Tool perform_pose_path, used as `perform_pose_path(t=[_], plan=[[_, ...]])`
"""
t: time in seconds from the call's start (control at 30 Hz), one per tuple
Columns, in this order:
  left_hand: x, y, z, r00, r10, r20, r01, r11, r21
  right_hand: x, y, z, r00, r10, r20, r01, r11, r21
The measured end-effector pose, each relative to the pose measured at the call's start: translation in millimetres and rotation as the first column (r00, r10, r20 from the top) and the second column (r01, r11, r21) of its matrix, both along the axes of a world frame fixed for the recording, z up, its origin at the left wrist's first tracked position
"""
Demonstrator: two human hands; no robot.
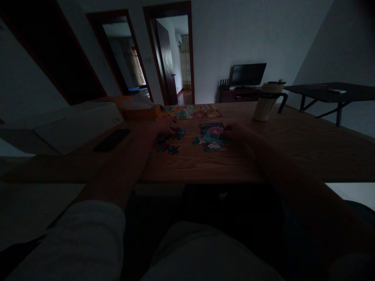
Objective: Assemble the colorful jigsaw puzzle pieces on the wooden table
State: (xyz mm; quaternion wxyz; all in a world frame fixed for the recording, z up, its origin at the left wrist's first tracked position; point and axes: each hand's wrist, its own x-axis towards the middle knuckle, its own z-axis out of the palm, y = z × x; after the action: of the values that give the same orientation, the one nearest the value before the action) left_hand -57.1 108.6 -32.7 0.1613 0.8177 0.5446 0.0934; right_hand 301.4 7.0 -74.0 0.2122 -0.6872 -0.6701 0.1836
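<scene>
A partly joined jigsaw puzzle (pixel 209 138) with a pink flower and white rabbit-like shapes lies on the wooden table. At its right edge my right hand (pixel 234 131) has its fingers bent together, closed on what looks like a puzzle piece, mostly hidden by the fingers. My left hand (pixel 166 127) reaches over the loose puzzle pieces (pixel 172 149) left of the puzzle. Its fingers are apart, and the fingertips are beside a bluish piece (pixel 180 134). Dim light blurs whether they touch it.
Two colourful picture sheets (pixel 205 112) lie behind the puzzle. An orange tissue box (pixel 143 113) stands at back left, a dark phone (pixel 112 140) nearer. A lidded tumbler with a handle (pixel 265 103) stands at right. The table's front edge (pixel 202 182) runs before me.
</scene>
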Motion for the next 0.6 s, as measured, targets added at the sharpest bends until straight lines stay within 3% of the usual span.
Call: perform_pose_path(t=[0.1,0.17,0.23,0.33,0.4,0.5,0.6], plan=[[0,-5,4.2,0.911,0.078,0.404,-0.004,0.983,-0.181,1,1,-2.4,1.0,0.019,0.004,-0.019,0.999,0.026],[-2,-10,8.5,0.82,0.111,0.562,0.048,0.964,-0.261,3,1,-4.5,0.999,0.045,-0.004,-0.045,0.998,0.052],[-4,-14,11.5,0.755,0.125,0.643,0.148,0.924,-0.354,5,1,-6.1,0.997,0.07,-0.011,-0.069,0.996,0.065],[-8,-18,10.3,0.657,0.216,0.722,0.318,0.789,-0.525,6,2,-6.0,0.997,0.077,-0.002,-0.077,0.995,0.058],[-12,-18,7.3,0.625,0.267,0.733,0.367,0.729,-0.578,6,1,-4.5,0.998,0.059,0.018,-0.06,0.997,0.047],[-15,-17,5.2,0.595,0.285,0.752,0.383,0.722,-0.577,5,1,-2.6,0.999,0.035,0.029,-0.036,0.999,0.035],[-15,-20,7.1,0.614,0.277,0.739,0.301,0.783,-0.544,5,0,-2.8,0.999,0.041,0.028,-0.042,0.998,0.04]])
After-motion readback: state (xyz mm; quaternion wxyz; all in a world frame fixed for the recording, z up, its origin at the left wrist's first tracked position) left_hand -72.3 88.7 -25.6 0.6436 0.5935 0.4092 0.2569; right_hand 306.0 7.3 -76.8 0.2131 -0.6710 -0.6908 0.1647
